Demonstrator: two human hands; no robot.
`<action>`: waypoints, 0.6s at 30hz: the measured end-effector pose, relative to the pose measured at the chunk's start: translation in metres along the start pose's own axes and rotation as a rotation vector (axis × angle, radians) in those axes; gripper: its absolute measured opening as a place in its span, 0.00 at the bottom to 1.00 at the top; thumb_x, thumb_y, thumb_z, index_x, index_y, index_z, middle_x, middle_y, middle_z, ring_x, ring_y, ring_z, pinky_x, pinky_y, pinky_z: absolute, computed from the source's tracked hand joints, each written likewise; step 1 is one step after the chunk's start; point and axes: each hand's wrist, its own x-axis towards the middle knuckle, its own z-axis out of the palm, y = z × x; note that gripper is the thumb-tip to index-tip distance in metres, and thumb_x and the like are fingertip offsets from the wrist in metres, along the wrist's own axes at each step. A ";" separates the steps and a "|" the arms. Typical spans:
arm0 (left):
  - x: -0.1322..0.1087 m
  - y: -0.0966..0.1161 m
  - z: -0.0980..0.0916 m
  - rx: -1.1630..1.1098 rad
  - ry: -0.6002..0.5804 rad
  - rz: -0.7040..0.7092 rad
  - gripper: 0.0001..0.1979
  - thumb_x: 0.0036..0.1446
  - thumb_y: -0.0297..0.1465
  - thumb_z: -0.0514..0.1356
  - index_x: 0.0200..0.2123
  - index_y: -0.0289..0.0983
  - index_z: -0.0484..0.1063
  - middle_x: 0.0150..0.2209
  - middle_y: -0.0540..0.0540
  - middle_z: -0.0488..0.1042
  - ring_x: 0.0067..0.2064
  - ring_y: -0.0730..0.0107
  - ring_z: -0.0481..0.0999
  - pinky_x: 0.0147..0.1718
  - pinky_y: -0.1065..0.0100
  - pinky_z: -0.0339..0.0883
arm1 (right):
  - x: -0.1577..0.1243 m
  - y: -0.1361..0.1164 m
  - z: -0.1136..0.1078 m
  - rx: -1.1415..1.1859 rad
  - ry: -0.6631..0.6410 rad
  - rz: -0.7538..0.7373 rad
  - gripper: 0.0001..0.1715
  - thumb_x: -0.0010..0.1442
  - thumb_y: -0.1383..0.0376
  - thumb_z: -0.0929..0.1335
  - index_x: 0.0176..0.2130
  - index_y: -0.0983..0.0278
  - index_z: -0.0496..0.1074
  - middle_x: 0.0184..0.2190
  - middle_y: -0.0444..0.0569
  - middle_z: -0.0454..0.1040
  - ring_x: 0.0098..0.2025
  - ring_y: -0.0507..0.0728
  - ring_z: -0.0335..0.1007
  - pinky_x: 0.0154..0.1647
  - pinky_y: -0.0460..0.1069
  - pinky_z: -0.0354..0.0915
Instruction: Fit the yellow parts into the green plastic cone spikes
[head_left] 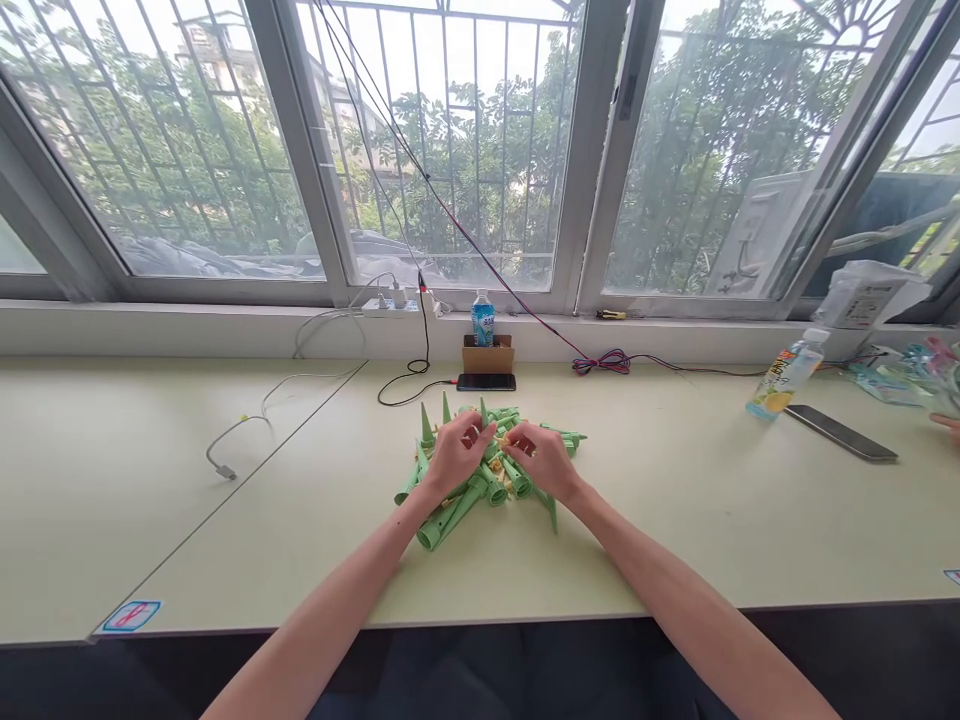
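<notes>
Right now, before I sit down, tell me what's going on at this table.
The person's left hand holds a green spike, point up. The right hand has its fingertips at a small yellowish piece, though its grip is hard to make out. Below them, a loose pile of green cones and yellowish bits lies on the table.

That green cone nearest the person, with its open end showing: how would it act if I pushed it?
The green cone would probably feel light, since its open end looks hollow. Its plastic-looking wall suggests it should stay stiff. Being round, it may roll, though the green spike beside it could block that.
</notes>
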 end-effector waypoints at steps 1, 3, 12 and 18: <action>0.000 0.000 0.000 0.003 -0.001 0.001 0.14 0.60 0.40 0.56 0.27 0.37 0.63 0.26 0.51 0.62 0.25 0.76 0.62 0.23 0.75 0.61 | 0.000 0.000 0.000 0.000 -0.001 0.001 0.10 0.59 0.58 0.68 0.32 0.62 0.69 0.28 0.45 0.73 0.25 0.52 0.65 0.29 0.47 0.64; 0.000 0.000 -0.001 0.009 -0.002 0.004 0.14 0.60 0.40 0.56 0.27 0.37 0.63 0.26 0.52 0.62 0.25 0.76 0.62 0.23 0.75 0.61 | 0.000 0.001 0.000 0.002 -0.003 0.004 0.09 0.59 0.58 0.68 0.32 0.62 0.69 0.28 0.45 0.73 0.25 0.52 0.65 0.29 0.47 0.64; 0.000 -0.002 -0.001 0.033 -0.002 0.053 0.13 0.60 0.38 0.56 0.27 0.37 0.64 0.27 0.51 0.63 0.26 0.76 0.62 0.24 0.75 0.63 | 0.000 0.007 0.001 -0.019 -0.021 0.018 0.08 0.58 0.60 0.68 0.33 0.62 0.70 0.29 0.45 0.73 0.26 0.52 0.64 0.29 0.47 0.63; -0.001 -0.001 -0.001 0.055 -0.010 0.107 0.13 0.60 0.37 0.57 0.26 0.37 0.63 0.26 0.51 0.63 0.25 0.77 0.63 0.22 0.75 0.63 | -0.001 0.009 0.000 -0.022 -0.017 0.027 0.07 0.57 0.61 0.69 0.32 0.63 0.70 0.28 0.44 0.73 0.26 0.51 0.64 0.29 0.46 0.63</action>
